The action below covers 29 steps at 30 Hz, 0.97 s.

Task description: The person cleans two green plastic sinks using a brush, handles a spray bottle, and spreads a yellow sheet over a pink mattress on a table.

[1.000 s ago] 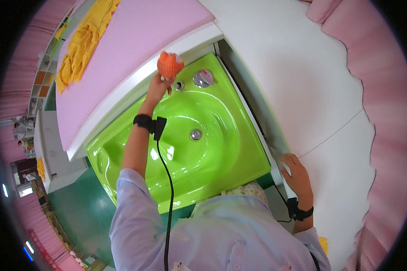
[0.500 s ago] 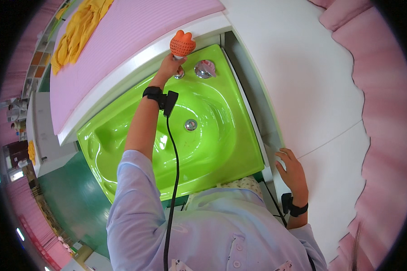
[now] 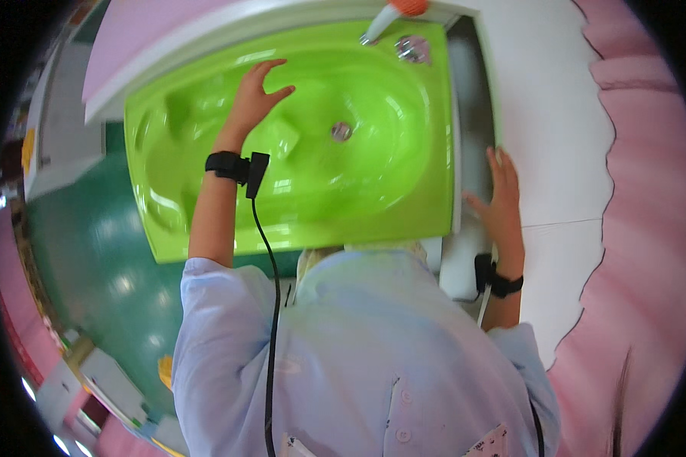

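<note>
A bright green baby bathtub (image 3: 404,217) lies in front of me. My left hand (image 3: 255,99) hangs over its left half, fingers and thumb spread, with nothing in it. At the tub's far right corner the white hand shower (image 3: 383,23) stands tilted on its chrome base. Its orange cover (image 3: 409,6) is cut off by the upper edge. Beside it sits a chrome tap knob (image 3: 413,49). My right hand (image 3: 504,202) is at the inner edge of the white counter (image 3: 552,175), fingers stretched out and thumb apart, holding nothing. Whether it touches the edge I cannot tell.
A round chrome drain (image 3: 341,132) sits in the tub floor. Between tub and right counter runs a grey gap (image 3: 471,91). A pink padded surface (image 3: 141,38) borders the far left. Pink draped fabric (image 3: 648,198) edges the counter. A black cable (image 3: 273,327) trails from my left wrist.
My left hand has let go of the hand shower and moved left, toward me, over the tub. My right hand has slid forward along the counter edge. The view has turned and shifted.
</note>
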{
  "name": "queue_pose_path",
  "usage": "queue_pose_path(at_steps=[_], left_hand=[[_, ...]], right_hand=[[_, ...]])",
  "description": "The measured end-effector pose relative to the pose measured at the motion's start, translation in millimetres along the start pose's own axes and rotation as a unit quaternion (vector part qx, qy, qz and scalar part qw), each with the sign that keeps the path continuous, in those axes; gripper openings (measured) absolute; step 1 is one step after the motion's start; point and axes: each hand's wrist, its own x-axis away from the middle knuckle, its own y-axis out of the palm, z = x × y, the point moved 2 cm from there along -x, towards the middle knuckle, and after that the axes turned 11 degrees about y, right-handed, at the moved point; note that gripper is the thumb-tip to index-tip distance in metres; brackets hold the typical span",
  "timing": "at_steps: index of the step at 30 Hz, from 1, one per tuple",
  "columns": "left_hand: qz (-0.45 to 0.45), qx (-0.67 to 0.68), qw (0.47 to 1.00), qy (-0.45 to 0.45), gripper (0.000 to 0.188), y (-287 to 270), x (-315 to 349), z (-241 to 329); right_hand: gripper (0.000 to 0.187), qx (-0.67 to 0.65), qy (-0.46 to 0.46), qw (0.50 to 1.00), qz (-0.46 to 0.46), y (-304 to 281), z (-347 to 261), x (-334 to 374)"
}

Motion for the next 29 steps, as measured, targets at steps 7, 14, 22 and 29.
queue_pose_path(at_steps=[7, 14, 22, 29], left_hand=[[0.106, -0.126, 0.972, -0.168, 0.045, -82, 225, 8], [0.189, -0.201, 0.898, -0.343, 0.049, -121, 366, 151], [0.268, -0.309, 0.814, -0.413, 0.066, -119, 431, 308], [0.278, -0.283, 0.819, -0.414, 0.086, -93, 436, 341]], right_hand=[[0.077, -0.007, -0.181, 0.983, 0.034, 10, -73, -9], [0.083, -0.072, -0.288, 0.954, -0.030, -1, -104, 9], [0.086, -0.105, -0.479, 0.865, -0.108, -28, -163, 61], [0.089, -0.125, -0.532, 0.832, -0.099, -33, -161, 73]])
